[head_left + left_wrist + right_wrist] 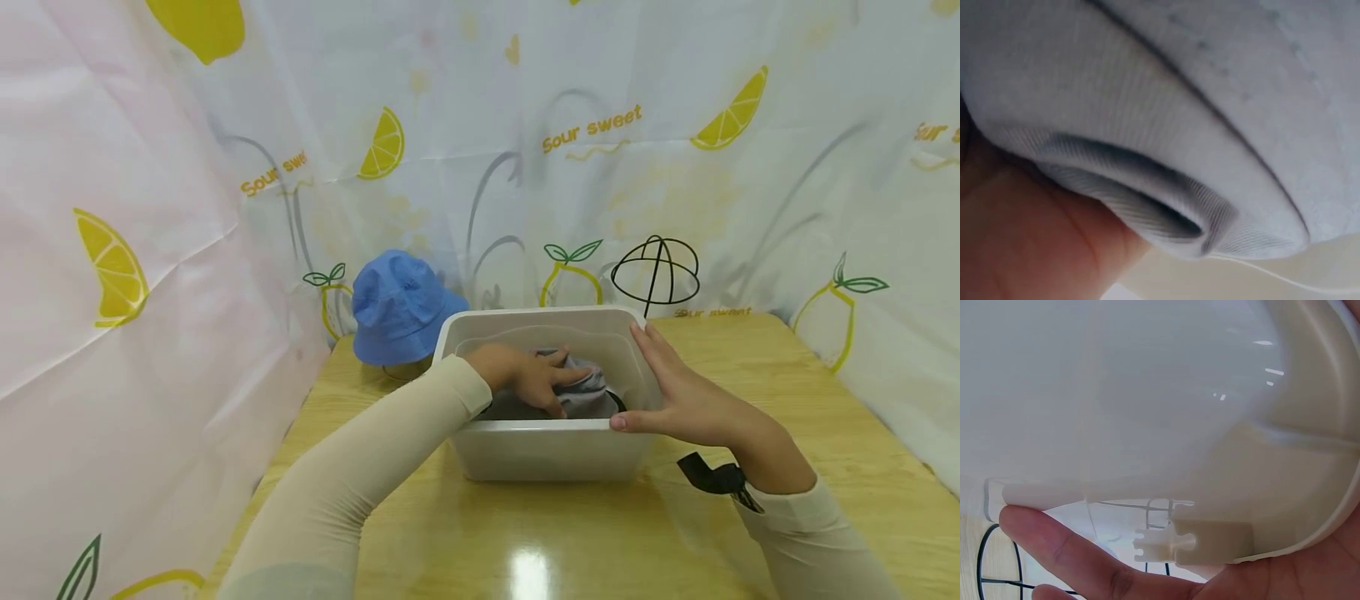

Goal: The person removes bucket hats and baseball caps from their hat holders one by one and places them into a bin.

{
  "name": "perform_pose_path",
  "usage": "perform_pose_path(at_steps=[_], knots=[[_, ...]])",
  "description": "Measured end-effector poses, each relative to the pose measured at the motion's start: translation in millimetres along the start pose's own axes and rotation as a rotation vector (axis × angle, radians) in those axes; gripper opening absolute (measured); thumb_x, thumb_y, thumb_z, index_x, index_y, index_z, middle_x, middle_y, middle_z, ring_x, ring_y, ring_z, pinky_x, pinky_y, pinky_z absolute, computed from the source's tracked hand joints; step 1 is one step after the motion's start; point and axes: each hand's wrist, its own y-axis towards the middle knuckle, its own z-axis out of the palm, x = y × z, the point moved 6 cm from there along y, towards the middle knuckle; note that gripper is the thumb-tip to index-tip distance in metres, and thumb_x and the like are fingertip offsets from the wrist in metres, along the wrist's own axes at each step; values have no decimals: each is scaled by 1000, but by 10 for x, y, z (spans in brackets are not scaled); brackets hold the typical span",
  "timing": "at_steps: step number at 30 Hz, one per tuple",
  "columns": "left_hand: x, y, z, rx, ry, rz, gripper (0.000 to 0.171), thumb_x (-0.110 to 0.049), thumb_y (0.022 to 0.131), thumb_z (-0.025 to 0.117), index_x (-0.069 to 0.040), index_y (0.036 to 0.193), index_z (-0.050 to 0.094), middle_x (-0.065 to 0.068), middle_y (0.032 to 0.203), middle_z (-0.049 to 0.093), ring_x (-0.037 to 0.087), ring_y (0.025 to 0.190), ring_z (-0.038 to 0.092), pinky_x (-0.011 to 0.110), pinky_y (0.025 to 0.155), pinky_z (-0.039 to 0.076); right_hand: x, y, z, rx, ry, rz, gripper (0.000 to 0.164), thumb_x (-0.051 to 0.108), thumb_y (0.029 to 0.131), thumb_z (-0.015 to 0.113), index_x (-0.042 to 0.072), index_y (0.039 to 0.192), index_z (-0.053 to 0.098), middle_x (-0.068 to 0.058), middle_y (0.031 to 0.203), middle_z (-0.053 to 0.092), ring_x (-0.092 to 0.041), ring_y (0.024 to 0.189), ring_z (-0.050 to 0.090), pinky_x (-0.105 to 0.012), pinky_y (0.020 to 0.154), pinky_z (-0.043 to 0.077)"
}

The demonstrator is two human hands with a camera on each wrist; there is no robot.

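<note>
A white plastic bin (pixel 555 450) stands on the wooden table. Inside it lies a grey fabric hat (pixel 587 390), with a dark strap-like curve (pixel 617 402) at its right. My left hand (pixel 528 379) reaches over the bin's left side and rests on the hat with fingers spread. Close up in the left wrist view, the hat's stitched cloth (pixel 1147 100) and a folded edge lie against the palm. My right hand (pixel 686 400) holds the bin's right end, thumb on the front rim and fingers along the side. Part of the hat is hidden by the left hand.
A blue bucket hat (pixel 401 308) sits on a support behind the bin at the left. Behind the bin at the right stands a black wire hat stand (pixel 656 271). Lemon-printed cloth (pixel 480 125) hangs at the back and sides of the table (pixel 420 533).
</note>
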Motion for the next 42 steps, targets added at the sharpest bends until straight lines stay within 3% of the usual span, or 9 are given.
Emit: perform_pose_path(at_steps=[9, 17, 23, 28, 36, 42], knots=[[-1, -21, -62, 39, -4, 8, 90, -62, 98, 58, -50, 163, -2, 5, 175, -14, 38, 160, -3, 54, 129, 10, 19, -4, -48, 1, 5, 7, 125, 50, 87, 82, 34, 165, -15, -7, 171, -23, -48, 157, -9, -81, 112, 17], [-1, -62, -133, 3, 23, 9, 91, -58, 98, 59, -48, 164, -2, 6, 175, -13, 39, 160, 2, 54, 129, 13, 44, 15, -81, -8, -3, 8, 123, 51, 87, 81, 36, 164, -14, -6, 171, -23, -46, 158, -10, -80, 113, 16], [15, -100, -86, 5, 44, -12, 93, -68, 95, 57, -48, 164, -2, 5, 175, -12, 36, 161, 0, 54, 129, 14, 38, -5, -23, 6, -3, 13, 124, 53, 86, 81, 35, 165, -13, -8, 172, -22, -47, 158, -9, -79, 113, 17], [28, -147, -86, -33, 42, -38, 93, -76, 91, 56, -54, 162, 1, 0, 176, -7, 38, 161, 0, 61, 127, 12, 48, -16, -1, 17, -3, 13, 123, 53, 87, 80, 34, 165, -12, -9, 172, -22, -47, 158, -9, -79, 113, 17], [11, -375, -363, -154, 39, 8, 103, -83, 85, 60, -50, 164, 3, 0, 176, -1, 31, 162, 0, 60, 127, 14, 44, -15, -11, 16, -16, 10, 122, 54, 87, 80, 32, 166, -12, -9, 172, -21, -48, 157, -7, -79, 113, 17], [112, -553, -521, -208, 72, -35, 99, -81, 89, 54, -46, 165, 0, 1, 176, -7, 33, 161, -5, 66, 126, 6, 7, -33, 11, 8, -8, 12, 122, 53, 87, 80, 32, 166, -10, -10, 172, -22, -49, 157, -8, -81, 112, 17]])
